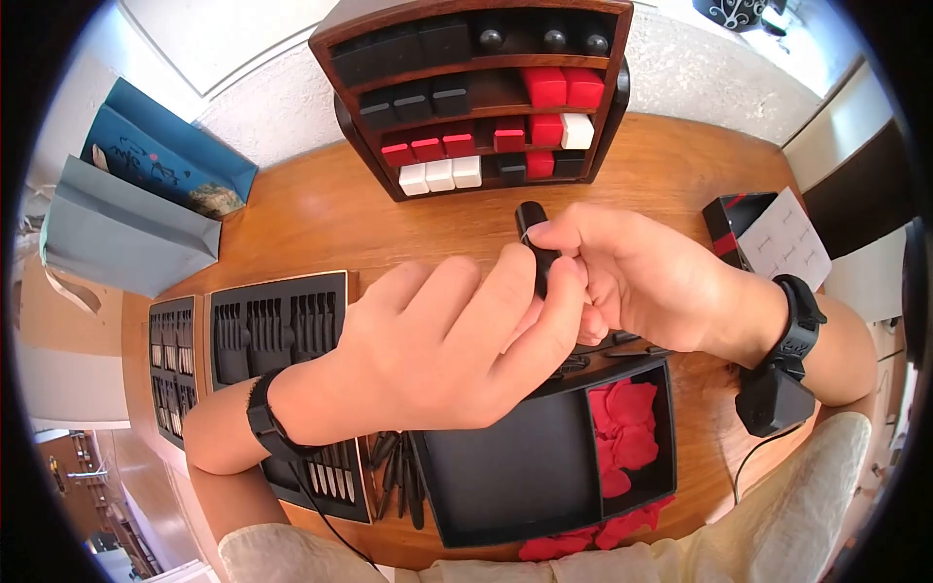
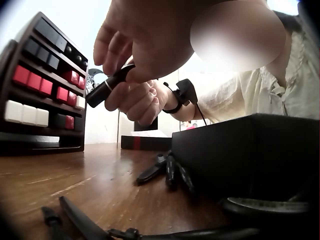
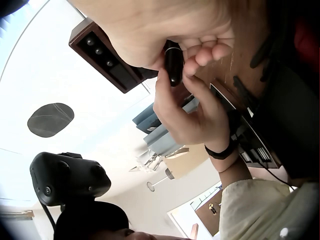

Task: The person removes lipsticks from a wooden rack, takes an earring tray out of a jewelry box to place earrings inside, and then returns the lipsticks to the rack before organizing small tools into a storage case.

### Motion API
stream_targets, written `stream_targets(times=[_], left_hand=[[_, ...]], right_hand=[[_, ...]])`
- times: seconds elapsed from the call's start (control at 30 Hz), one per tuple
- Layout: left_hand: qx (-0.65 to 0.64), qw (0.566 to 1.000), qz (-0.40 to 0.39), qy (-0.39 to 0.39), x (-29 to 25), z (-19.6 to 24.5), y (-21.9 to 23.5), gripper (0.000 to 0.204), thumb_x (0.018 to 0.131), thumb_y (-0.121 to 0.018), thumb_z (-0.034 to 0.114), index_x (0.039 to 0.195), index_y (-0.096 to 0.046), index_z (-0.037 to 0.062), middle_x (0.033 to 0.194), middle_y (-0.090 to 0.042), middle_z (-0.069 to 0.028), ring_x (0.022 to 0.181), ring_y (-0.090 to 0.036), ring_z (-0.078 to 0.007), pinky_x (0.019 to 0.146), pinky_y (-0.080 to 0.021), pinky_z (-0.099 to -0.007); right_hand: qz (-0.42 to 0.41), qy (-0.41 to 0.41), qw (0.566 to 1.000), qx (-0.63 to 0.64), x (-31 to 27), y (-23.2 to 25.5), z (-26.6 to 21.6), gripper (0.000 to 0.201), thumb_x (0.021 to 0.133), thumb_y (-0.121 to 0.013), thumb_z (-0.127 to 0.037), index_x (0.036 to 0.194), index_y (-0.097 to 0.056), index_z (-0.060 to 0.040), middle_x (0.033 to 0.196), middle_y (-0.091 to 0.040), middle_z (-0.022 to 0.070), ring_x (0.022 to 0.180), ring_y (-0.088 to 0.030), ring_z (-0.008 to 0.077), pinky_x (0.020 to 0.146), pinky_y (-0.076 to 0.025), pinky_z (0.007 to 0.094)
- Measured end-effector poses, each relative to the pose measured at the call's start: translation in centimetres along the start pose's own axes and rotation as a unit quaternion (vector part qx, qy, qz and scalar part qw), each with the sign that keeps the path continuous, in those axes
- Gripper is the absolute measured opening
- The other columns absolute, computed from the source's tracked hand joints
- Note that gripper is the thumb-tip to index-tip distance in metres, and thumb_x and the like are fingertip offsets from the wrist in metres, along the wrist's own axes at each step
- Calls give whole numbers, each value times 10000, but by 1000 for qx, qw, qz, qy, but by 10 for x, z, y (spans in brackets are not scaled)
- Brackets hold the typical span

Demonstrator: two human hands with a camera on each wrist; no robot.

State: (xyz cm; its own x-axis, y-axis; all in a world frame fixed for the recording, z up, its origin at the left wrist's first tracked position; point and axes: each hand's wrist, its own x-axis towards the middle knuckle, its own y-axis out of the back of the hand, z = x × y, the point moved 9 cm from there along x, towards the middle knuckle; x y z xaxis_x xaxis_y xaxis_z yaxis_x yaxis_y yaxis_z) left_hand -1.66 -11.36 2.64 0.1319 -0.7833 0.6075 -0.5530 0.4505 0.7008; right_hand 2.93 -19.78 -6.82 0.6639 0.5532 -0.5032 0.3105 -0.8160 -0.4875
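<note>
A slim black tube [image 1: 530, 216] with a thin silver ring is held between both hands above the desk. My right hand [image 1: 656, 277] grips it, thumb along its side and fingers curled round it. The left hand [image 1: 452, 340] pinches its near end between thumb and forefinger; in the right wrist view the left fingertips meet at the rounded end of the tube [image 3: 173, 70]. In the left wrist view the tube [image 2: 100, 93] points toward the shelf, tilted.
A wooden shelf [image 1: 398, 185] with red, white and black boxes stands behind. Below the hands lies a black box [image 1: 515, 466] with red petals [image 1: 622, 428]. Black trays [image 1: 228, 335] and paper bags [image 1: 126, 228] are at left, an open small box [image 1: 724, 216] at right.
</note>
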Motion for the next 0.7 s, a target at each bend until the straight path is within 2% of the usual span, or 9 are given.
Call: stream_targets(times=[0.03,0.07,0.13,0.17,0.23,0.27,0.4,0.47,0.7], left_hand=[[43,997,61,-24,-1,4,5,156,822,-619,130,959,-669,72,855,-622,-61,553,-471,-95,434,-315,-204],[43,997,61,-24,-2,2,7,156,822,-619,130,959,-669,72,855,-622,-61,553,-471,-95,434,-315,-204],[89,995,20,-44,1,-3,9,313,832,-708,83,1118,-637,-21,936,-684,-112,616,-596,-163,495,-434,-232],[89,995,19,-45,2,-8,10,313,832,-708,83,1118,-637,-21,936,-684,-112,616,-596,-163,495,-434,-232],[182,982,35,-38,5,-19,9,290,868,-702,101,1111,-629,-39,941,-689,-96,607,-588,-154,500,-434,-227],[197,979,41,-19,6,-25,5,301,840,-730,121,1090,-641,-21,937,-687,-80,617,-587,-148,507,-441,-229],[198,979,41,3,10,-40,-14,299,810,-749,134,1061,-656,0,929,-682,-64,630,-586,-139,508,-449,-238],[209,968,141,-15,10,-44,-17,232,730,-654,97,958,-654,50,823,-614,-11,570,-484,-86,440,-311,-222],[238,962,136,13,22,-53,-36,257,707,-654,129,948,-641,44,840,-650,-30,522,-504,-78,453,-360,-210]], right_hand=[[11,6,1000,-12,0,2,0,400,962,-499,-417,789,-612,-75,563,-565,36,502,-521,120,507,-387,248],[11,7,1000,-12,-1,4,0,400,962,-499,-417,789,-612,-75,563,-565,36,502,-521,120,507,-387,248],[-31,46,998,-29,-4,1,-8,528,989,-414,-492,814,-620,-39,560,-559,51,500,-520,133,521,-386,250],[-32,47,998,-28,-4,5,-8,528,989,-414,-492,814,-620,-39,560,-559,51,500,-520,133,521,-386,250],[-50,72,995,-38,-2,6,-14,669,994,-299,-573,844,-633,-13,588,-585,82,507,-521,157,549,-416,259],[-11,70,997,-41,-3,12,-14,664,993,-303,-569,825,-626,-14,559,-564,85,491,-498,164,549,-411,265],[6,96,994,-56,-5,15,-25,651,991,-306,-565,804,-620,-25,540,-549,80,487,-489,158,546,-403,265],[8,122,991,-62,-8,12,-35,637,997,-297,-548,781,-609,-36,522,-534,79,478,-474,153,535,-393,268],[18,142,987,-72,-9,12,-41,629,1009,-281,-518,756,-595,-35,515,-523,78,465,-457,151,521,-392,269]])
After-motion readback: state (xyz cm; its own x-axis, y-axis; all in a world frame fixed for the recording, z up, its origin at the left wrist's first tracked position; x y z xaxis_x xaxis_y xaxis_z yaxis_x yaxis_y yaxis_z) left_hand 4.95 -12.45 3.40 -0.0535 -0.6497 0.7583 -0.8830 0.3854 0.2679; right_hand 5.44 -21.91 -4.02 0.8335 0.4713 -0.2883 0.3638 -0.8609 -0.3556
